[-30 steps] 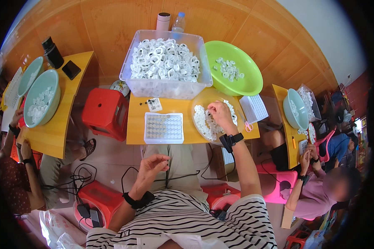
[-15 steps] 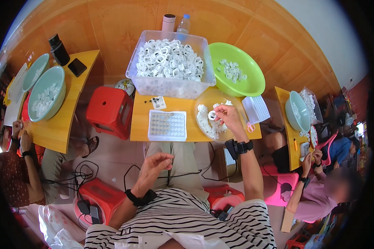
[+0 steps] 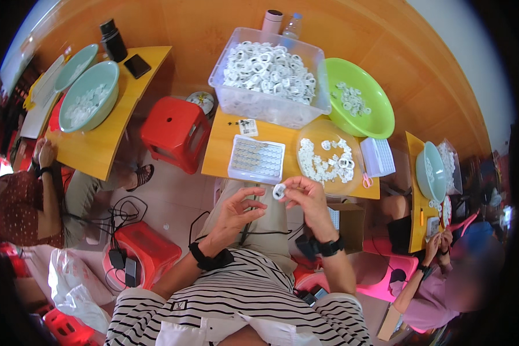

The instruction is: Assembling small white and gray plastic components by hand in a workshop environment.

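Far left: a teal bowl point(image 3: 87, 95) of white pieces is set on a yellow side table point(image 3: 101, 147); a red stool point(image 3: 175, 131) stands just beside it. A grid tray point(image 3: 256, 158) lies near the front edge of the middle table point(image 3: 224, 151), left of centre. Left hand point(image 3: 234, 212) is raised over the lap, below that front edge, fingers spread apart, nothing gripped; fingertips just beside the ring. A small white ring point(image 3: 279, 191) is pinched between thumb and fingers of the right hand point(image 3: 307, 199), fingers closed on it. Ring is round, no long axis; its opening appears turned up toward the camera. A clear bin point(image 3: 269, 78) of rings sits at the table's back edge. A plate point(image 3: 328, 158) of loose rings occupies the right end; a green bowl point(image 3: 360, 98) behind it.
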Motion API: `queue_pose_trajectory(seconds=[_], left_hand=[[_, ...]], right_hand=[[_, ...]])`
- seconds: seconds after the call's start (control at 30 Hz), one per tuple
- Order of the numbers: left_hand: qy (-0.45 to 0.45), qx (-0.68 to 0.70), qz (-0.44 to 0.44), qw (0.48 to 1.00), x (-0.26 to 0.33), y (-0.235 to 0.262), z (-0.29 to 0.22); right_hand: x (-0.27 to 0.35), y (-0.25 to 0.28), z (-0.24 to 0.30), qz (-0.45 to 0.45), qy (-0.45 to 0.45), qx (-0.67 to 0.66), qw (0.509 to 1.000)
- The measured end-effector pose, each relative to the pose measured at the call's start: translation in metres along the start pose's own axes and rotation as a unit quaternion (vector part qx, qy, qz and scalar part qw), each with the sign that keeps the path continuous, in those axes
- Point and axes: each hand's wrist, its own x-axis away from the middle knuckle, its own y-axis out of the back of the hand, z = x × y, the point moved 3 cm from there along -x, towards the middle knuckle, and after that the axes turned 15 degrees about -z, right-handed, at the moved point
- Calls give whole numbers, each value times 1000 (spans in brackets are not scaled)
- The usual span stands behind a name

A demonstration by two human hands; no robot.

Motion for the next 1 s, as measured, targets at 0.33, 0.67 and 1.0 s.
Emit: queue_pose_trajectory(seconds=[0.33,0.67,1.0], left_hand=[[-32,56,-29,997,-7,14,4],[1,63,-22,998,-10,23,6],[19,157,-72,985,-19,38,0]], right_hand=[[19,-40,-41,-53,-83,-170,981],[17,-55,-38,-29,-78,-175,981],[-28,-61,-3,-212,306,272,887]])
